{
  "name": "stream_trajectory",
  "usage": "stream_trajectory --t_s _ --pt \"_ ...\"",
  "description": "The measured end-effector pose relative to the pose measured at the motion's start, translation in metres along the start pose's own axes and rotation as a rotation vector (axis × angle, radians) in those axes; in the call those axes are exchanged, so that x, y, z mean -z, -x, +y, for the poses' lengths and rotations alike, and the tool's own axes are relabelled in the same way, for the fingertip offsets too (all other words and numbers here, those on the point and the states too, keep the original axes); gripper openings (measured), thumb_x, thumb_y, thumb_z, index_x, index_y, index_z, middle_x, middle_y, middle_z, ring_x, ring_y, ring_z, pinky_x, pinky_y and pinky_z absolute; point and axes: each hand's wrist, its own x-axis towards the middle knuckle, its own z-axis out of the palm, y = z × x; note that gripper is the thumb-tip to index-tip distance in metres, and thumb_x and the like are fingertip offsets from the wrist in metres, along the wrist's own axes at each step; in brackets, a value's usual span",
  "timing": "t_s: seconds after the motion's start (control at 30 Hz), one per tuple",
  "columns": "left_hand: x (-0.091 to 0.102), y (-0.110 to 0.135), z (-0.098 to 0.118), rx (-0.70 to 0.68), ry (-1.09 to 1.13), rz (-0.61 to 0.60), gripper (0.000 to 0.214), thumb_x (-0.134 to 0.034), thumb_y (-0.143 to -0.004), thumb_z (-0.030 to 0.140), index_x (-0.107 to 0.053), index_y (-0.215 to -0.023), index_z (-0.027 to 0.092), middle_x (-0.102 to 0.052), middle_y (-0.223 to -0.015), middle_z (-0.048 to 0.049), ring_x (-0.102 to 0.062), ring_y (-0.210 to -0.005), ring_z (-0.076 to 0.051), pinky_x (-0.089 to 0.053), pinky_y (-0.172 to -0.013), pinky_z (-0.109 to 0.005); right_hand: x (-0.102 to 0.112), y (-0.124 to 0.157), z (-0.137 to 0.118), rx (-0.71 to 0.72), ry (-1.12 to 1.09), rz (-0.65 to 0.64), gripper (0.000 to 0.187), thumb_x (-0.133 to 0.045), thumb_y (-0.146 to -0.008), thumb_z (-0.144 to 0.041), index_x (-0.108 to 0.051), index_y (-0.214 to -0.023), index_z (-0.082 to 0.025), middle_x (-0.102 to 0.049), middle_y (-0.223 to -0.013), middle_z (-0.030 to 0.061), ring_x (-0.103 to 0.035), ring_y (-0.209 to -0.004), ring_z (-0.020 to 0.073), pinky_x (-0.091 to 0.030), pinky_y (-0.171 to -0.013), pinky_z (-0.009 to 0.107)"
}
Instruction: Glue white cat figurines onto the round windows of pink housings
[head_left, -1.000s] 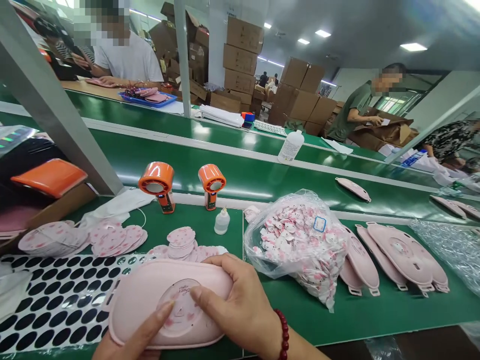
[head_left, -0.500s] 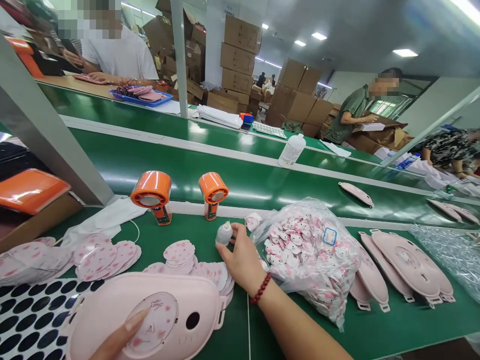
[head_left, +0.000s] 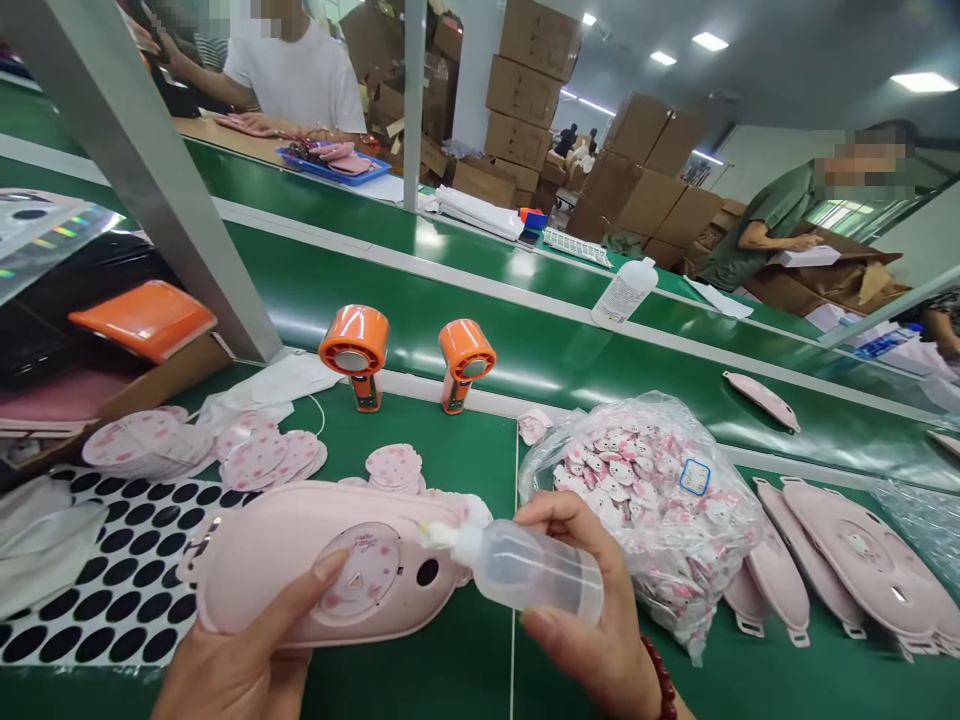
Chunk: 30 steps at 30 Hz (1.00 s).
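Observation:
My left hand (head_left: 255, 640) grips the lower edge of a pink oval plastic panel (head_left: 262, 530), its thumb lying on a round printed disc (head_left: 367, 575) set in the panel. A dark round hole (head_left: 427, 572) shows to the right of the disc. In my right hand (head_left: 592, 620) is a translucent squeeze bottle (head_left: 540, 570), tilted on its side, its nozzle pointing left over the panel's right part. Whether the tip touches the panel I cannot tell. Behind the panel lie loose printed discs (head_left: 394, 465). To the right sits a clear bag (head_left: 652, 500) full of small cat-face pieces.
Two orange handheld fans (head_left: 356, 350) stand at the back of the bench. More pink panels (head_left: 862, 550) lie at the right. A sheet of black round stickers (head_left: 112, 590) lies at left. A white bottle (head_left: 624, 292) stands by the conveyor; people work beyond.
My right hand has picked up the squeeze bottle from the bench, brought it nearer and tipped it over the panel. My left hand now holds the panel raised and tilted. The view has shifted.

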Motion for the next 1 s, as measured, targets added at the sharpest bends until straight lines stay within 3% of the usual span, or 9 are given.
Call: stream_trajectory --t_s 0.13,0.23,0.47,0.57,0.87,1.0 --pt "-0.008 0.014 0.001 0.001 0.014 0.023 0.055 -0.087 -0.052 0.034 -0.074 -0.104 0.025 -0.077 -0.095 -0.0064 -0.069 -0.101 -0.038 -0.062 -0.084 -0.043 -0.011 -0.001 -0.006 0.076 0.127 0.084 0.026 -0.075 -0.074 -0.045 -0.067 -0.087 -0.023 -0.062 -0.070 0.0023 -0.054 -0.057 0.0167 -0.045 -0.052 0.029" --pt "-0.009 0.021 0.000 -0.016 0.013 0.027 0.055 -0.087 -0.051 0.036 -0.074 -0.103 0.024 -0.078 -0.090 -0.0064 -0.071 -0.098 -0.037 -0.062 -0.083 -0.043 -0.017 -0.003 -0.009 0.118 0.205 0.081 0.018 -0.074 -0.070 -0.034 -0.069 -0.084 -0.023 -0.062 -0.066 0.0016 -0.054 -0.057 0.0173 -0.046 -0.053 0.030" --pt "-0.010 0.033 0.001 -0.116 -0.002 -0.025 0.059 -0.092 -0.050 0.028 -0.073 -0.107 0.025 -0.074 -0.114 -0.0030 -0.069 -0.103 -0.031 -0.059 -0.090 -0.037 -0.023 -0.002 -0.015 0.172 0.213 0.029 0.019 -0.073 -0.069 -0.023 -0.071 -0.088 -0.023 -0.065 -0.069 -0.0006 -0.057 -0.058 0.0151 -0.050 -0.057 0.028" --pt "-0.009 0.035 -0.001 -0.132 -0.004 -0.038 0.058 -0.093 -0.048 0.026 -0.074 -0.103 0.022 -0.075 -0.109 -0.0047 -0.071 -0.099 -0.030 -0.059 -0.087 -0.035 -0.024 -0.004 -0.019 0.216 0.252 0.032 0.017 -0.071 -0.069 -0.019 -0.071 -0.086 -0.021 -0.066 -0.069 -0.0015 -0.057 -0.057 0.0124 -0.049 -0.056 0.024" --pt "-0.009 0.037 -0.002 -0.090 0.041 -0.048 0.064 -0.091 -0.054 0.025 -0.071 -0.115 0.022 -0.073 -0.115 -0.0092 -0.068 -0.105 -0.037 -0.057 -0.093 -0.047 -0.023 -0.006 -0.021 0.256 0.300 0.074 0.014 -0.070 -0.069 -0.020 -0.071 -0.082 -0.018 -0.066 -0.068 -0.0011 -0.058 -0.057 0.0107 -0.050 -0.057 0.020" --pt "-0.014 0.036 0.005 -0.073 0.052 -0.055 0.076 -0.092 -0.052 0.025 -0.066 -0.124 0.027 -0.071 -0.120 -0.0060 -0.066 -0.109 -0.036 -0.058 -0.091 -0.044 -0.021 -0.005 -0.020 0.240 0.301 0.077 0.012 -0.069 -0.071 -0.022 -0.071 -0.082 -0.018 -0.066 -0.067 -0.0006 -0.058 -0.057 0.0113 -0.050 -0.057 0.021"
